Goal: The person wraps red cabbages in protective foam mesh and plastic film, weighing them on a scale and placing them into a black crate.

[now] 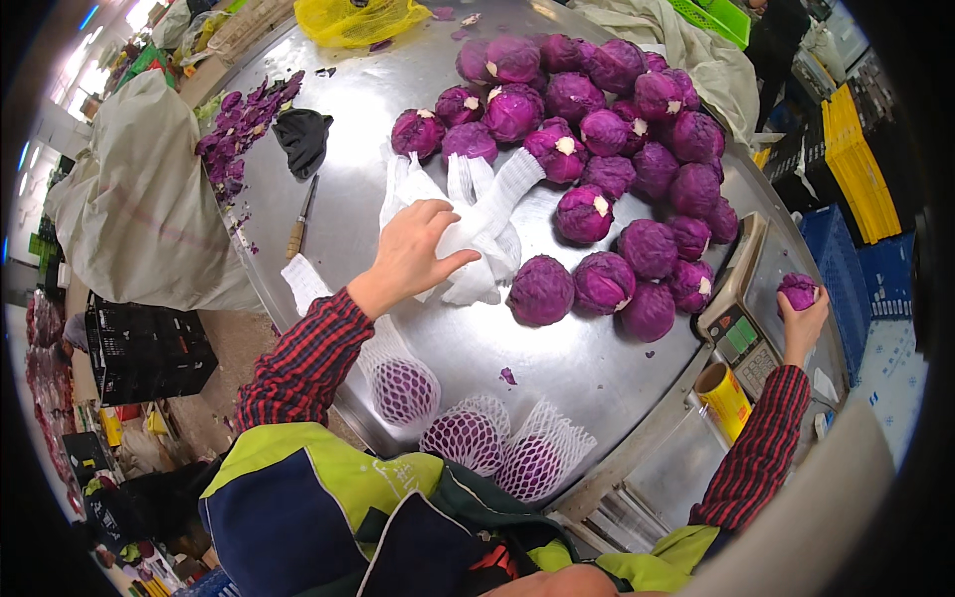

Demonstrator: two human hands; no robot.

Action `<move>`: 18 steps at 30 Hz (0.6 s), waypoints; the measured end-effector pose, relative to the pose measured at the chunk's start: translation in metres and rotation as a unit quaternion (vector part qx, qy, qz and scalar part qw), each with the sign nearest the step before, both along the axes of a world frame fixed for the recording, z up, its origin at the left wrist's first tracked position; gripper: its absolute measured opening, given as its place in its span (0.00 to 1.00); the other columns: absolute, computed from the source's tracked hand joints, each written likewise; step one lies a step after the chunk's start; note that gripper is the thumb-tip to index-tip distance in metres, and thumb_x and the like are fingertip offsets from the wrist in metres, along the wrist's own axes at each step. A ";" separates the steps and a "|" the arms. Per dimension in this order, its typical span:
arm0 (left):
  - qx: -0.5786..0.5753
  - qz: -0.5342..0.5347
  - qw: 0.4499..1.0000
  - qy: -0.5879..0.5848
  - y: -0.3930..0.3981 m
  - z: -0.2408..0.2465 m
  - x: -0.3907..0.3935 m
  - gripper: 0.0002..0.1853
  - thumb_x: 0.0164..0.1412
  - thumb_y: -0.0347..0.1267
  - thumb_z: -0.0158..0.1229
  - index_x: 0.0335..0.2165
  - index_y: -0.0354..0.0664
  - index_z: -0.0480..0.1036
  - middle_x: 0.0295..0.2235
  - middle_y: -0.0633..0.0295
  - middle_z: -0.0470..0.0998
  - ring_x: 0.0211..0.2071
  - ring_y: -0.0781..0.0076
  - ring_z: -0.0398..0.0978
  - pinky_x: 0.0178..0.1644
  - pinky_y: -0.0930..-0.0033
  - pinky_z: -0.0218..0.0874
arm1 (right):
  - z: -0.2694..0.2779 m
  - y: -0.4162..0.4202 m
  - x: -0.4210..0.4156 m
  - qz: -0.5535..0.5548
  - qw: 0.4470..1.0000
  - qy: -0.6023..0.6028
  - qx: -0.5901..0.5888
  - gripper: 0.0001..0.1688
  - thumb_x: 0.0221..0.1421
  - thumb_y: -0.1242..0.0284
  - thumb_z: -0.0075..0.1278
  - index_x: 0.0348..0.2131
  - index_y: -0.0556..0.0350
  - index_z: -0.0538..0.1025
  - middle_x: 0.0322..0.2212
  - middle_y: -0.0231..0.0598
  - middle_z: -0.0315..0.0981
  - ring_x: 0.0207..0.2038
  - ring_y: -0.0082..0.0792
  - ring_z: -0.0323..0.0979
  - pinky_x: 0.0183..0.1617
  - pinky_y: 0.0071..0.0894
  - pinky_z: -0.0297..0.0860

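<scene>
My right hand (806, 321) grips a small red cabbage (797, 292) over the platform of a digital scale (746, 321). My left hand (418, 254), fingers apart, is over a heap of white foam net sleeves (485, 231); whether it touches them I cannot tell. Beyond and to the right of the sleeves lies a large group of loose red cabbages (574, 97), several with pale cut stems. Close to my body, several cabbages sit in white foam nets (406, 392). A knife with a wooden handle (296, 237) lies at the left, near a black cloth or glove (302, 140).
Trimmed purple leaves (239, 127) lie along the metal table's (358, 82) left edge. A yellow mesh bag (358, 22) is at the far edge. A yellow roll (722, 399) stands by the scale. Blue crates (835, 261) are at the right, a black crate (149, 351) at the left.
</scene>
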State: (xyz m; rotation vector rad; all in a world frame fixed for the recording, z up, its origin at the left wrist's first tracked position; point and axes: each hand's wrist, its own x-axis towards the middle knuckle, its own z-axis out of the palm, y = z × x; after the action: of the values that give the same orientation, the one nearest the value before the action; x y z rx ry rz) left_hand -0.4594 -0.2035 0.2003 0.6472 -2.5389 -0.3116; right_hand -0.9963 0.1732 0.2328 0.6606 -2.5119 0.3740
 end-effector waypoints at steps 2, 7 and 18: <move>-0.058 0.011 0.997 -0.054 -0.001 -0.008 -0.002 0.27 0.51 0.44 0.66 0.42 0.33 0.74 0.48 0.53 0.74 0.50 0.53 0.71 0.50 0.58 0.65 | -0.010 0.003 -0.014 -0.027 0.999 0.002 0.030 0.51 0.38 0.55 0.68 0.56 0.59 0.64 0.51 0.57 0.68 0.53 0.58 0.67 0.56 0.48 0.64; -0.048 0.036 0.996 -0.059 -0.011 -0.019 -0.006 0.18 0.53 0.34 0.61 0.43 0.38 0.76 0.46 0.52 0.76 0.46 0.53 0.75 0.48 0.59 0.67 | -0.030 0.041 -0.030 0.037 0.996 0.056 0.067 0.49 0.40 0.56 0.68 0.55 0.60 0.66 0.50 0.56 0.69 0.52 0.57 0.67 0.56 0.48 0.64; -0.046 -0.133 0.978 0.153 0.115 0.059 -0.038 0.31 0.42 0.16 0.56 0.50 0.38 0.75 0.44 0.49 0.73 0.43 0.54 0.73 0.39 0.62 0.68 | 0.026 -0.105 0.351 0.360 0.448 -0.712 -0.404 0.16 0.62 0.73 0.49 0.47 0.62 0.75 0.36 0.39 0.79 0.38 0.27 0.77 0.40 0.24 0.73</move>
State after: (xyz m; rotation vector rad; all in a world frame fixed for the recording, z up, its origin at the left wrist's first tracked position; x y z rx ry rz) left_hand -0.4973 -0.0881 0.2594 0.2027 -2.3231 -0.3538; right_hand -0.6458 0.0681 0.2592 1.1565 -2.1807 3.3709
